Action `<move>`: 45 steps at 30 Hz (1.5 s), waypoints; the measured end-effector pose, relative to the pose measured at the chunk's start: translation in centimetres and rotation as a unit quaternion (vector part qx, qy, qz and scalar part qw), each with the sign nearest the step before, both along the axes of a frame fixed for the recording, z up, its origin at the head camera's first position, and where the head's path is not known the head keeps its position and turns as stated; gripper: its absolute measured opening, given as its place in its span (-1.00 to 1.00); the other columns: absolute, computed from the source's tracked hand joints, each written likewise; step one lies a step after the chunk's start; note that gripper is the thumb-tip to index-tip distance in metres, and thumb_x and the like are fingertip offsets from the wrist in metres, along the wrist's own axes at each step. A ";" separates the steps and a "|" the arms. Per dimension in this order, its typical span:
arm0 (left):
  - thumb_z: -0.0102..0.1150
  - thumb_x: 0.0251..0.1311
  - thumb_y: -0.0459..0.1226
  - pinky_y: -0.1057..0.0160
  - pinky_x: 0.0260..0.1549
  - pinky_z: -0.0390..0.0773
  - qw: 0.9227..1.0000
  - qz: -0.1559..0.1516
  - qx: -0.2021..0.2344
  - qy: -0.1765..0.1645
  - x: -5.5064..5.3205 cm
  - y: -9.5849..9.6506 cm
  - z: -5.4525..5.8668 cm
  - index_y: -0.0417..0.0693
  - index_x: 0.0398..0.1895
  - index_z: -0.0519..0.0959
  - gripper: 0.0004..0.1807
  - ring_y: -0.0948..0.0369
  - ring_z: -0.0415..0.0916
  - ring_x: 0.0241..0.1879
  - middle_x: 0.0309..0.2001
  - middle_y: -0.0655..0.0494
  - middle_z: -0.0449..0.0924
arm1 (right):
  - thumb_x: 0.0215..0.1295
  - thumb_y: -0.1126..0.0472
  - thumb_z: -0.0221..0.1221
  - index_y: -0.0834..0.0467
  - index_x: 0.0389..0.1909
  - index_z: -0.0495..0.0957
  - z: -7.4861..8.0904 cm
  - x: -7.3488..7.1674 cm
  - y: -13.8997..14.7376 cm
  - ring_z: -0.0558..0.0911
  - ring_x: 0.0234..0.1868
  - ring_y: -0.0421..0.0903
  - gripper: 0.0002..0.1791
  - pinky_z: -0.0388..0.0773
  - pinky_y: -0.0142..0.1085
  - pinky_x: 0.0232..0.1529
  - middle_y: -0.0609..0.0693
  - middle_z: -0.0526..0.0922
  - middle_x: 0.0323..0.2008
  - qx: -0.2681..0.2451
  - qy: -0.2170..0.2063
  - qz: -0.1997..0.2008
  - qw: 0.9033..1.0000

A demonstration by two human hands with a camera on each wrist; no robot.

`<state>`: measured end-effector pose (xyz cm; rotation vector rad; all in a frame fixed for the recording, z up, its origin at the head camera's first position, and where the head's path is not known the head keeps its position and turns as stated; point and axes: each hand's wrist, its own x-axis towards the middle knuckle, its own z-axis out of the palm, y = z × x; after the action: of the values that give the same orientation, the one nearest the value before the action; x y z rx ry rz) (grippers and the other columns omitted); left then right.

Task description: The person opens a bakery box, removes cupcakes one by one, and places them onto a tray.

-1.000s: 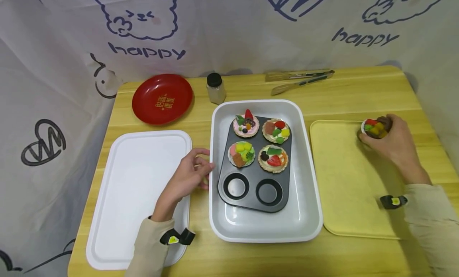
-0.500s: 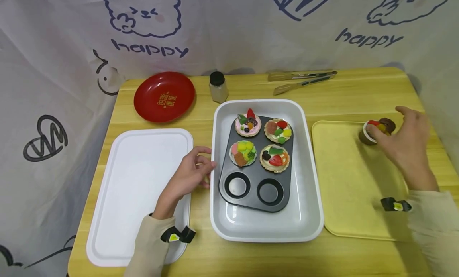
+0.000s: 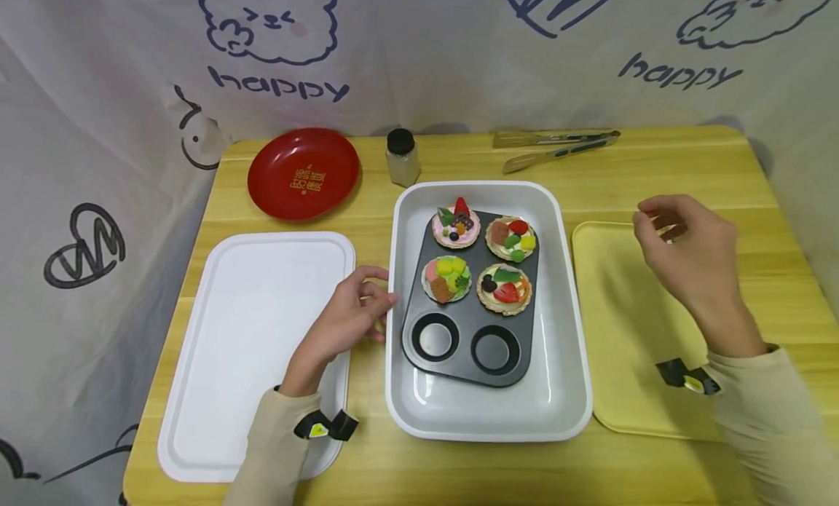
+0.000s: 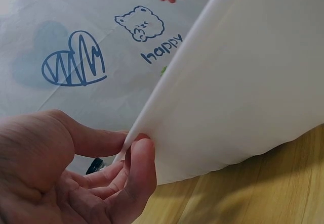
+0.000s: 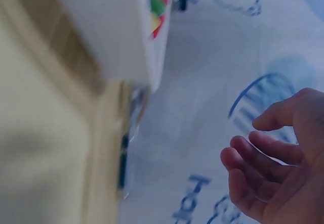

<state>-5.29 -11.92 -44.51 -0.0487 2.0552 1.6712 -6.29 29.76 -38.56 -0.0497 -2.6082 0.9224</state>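
Observation:
My left hand pinches the left rim of a deep white tub. In the left wrist view, thumb and fingers meet over its wall. A dark muffin tin lies inside the tub, its two front cups empty. Its other cups hold fruit-topped tarts, among them a pink one and one with strawberry. My right hand is over the yellow tray, fingers loosely bent and holding nothing, also empty in the right wrist view. The chocolate cupcake from earlier is hidden behind it.
A white tray lies left of the tub, partly under the left forearm. Along the back stand a red plate and a black-lidded jar, with tongs lying to their right. A printed cloth hangs behind the table.
My right hand has let go of the chocolate cupcake at the yellow tray's back right and moved left towards the tub. My left hand has stayed on the tub's rim.

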 end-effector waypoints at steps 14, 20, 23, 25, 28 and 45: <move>0.17 0.37 -0.35 0.06 -0.57 0.73 1.000 -0.003 -0.002 0.000 0.0 -0.1 -0.1 -0.26 0.20 0.33 -0.58 -0.13 0.55 -0.41 -0.27 -0.12 0.52 | 0.27 0.31 0.29 0.29 -0.13 0.68 3.4 -0.5 -7.4 0.61 -0.26 -0.10 -0.81 0.35 -0.60 -0.24 0.16 0.72 -0.24 -0.018 0.053 0.089 0.994; 0.17 0.37 -0.35 0.04 -0.56 0.73 1.000 0.000 -0.004 0.001 0.1 -0.2 0.0 -0.25 0.20 0.33 -0.59 -0.13 0.55 -0.41 -0.27 -0.12 0.52 | 0.29 0.27 0.28 0.30 -0.06 0.62 3.0 -0.7 -9.4 0.63 -0.19 0.06 -0.74 0.50 -0.30 -0.17 0.16 0.69 -0.18 -0.008 0.008 0.120 0.993; 0.17 0.36 -0.35 0.06 -0.58 0.73 1.000 0.000 -0.003 0.001 0.1 -0.1 0.0 -0.24 0.19 0.33 -0.60 -0.09 0.55 -0.42 -0.27 -0.12 0.52 | 0.31 0.22 0.28 0.31 -0.02 0.60 2.1 -0.7 -10.1 0.61 -0.15 0.09 -0.70 0.54 -0.05 -0.11 0.18 0.67 -0.15 -0.005 -0.041 0.129 0.991; 0.17 0.36 -0.35 0.09 -0.59 0.72 1.000 -0.001 -0.002 0.001 0.0 -0.1 0.0 -0.25 0.19 0.33 -0.59 -0.07 0.55 -0.44 -0.28 -0.12 0.51 | 0.32 0.17 0.29 0.31 -0.02 0.60 1.4 -0.6 -10.5 0.60 -0.14 0.11 -0.67 0.55 0.02 -0.09 0.20 0.66 -0.14 -0.002 -0.067 0.130 0.989; 0.18 0.36 -0.35 0.13 -0.61 0.71 1.000 -0.002 -0.002 0.000 0.0 -0.1 -0.1 -0.25 0.20 0.33 -0.59 -0.04 0.54 -0.46 -0.29 -0.11 0.50 | 0.33 0.09 0.29 0.31 -0.02 0.61 0.4 -0.5 -11.0 0.58 -0.13 0.14 -0.62 0.54 0.04 -0.11 0.21 0.65 -0.11 0.005 -0.100 0.126 0.987; 0.18 0.37 -0.34 0.13 -0.59 0.72 1.000 -0.005 -0.005 -0.001 0.1 -0.2 -0.2 -0.24 0.20 0.33 -0.59 -0.08 0.55 -0.44 -0.26 -0.21 0.53 | 0.10 -0.28 0.38 0.36 0.06 0.49 -3.7 0.8 -12.6 0.51 -0.13 0.12 -0.18 0.60 0.04 -0.13 0.22 0.53 -0.10 0.056 -0.234 0.102 0.965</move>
<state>-5.22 -12.09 -44.69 -0.0449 2.0593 1.6534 -5.53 17.18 -42.23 0.0367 -3.1488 0.9167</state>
